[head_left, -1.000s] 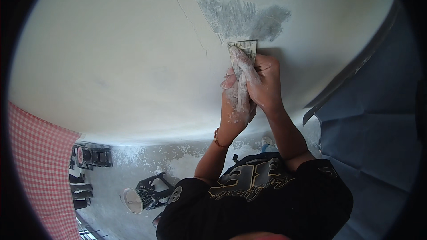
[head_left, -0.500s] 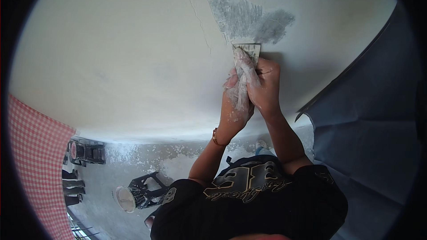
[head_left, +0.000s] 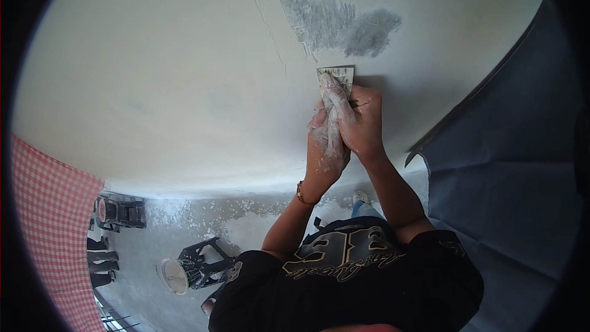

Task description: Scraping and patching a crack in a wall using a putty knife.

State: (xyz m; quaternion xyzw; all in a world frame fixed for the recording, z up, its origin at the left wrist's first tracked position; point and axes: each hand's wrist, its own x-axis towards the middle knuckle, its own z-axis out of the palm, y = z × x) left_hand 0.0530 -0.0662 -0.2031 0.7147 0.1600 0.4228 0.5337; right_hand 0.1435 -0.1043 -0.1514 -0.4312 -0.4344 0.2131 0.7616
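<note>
In both hands I hold a putty knife (head_left: 345, 74), its wide pale blade smeared with dark streaks and its handle hidden by my fingers. My right hand (head_left: 364, 117) grips it from the right side, with a plaster-coated thumb laid along the blade. Just below, my left hand (head_left: 327, 147) is closed around the handle end and pressed against the right; white paste coats it. The blade lies at the pale wall (head_left: 184, 55), just under a grey rough patch (head_left: 326, 21). Whether its edge touches the wall, I cannot tell.
A thin crack (head_left: 265, 18) runs down the wall left of the patch. A dark sheet (head_left: 498, 203) hangs at right, a red checked cloth (head_left: 52, 203) at left. A bucket (head_left: 174, 276) on a black stool (head_left: 206, 264) stands at lower left. White splatter (head_left: 246, 227) covers the floor.
Both hands and the putty knife have moved slightly down the wall, leaving a wider gap below the grey patch. The view has shifted a little.
</note>
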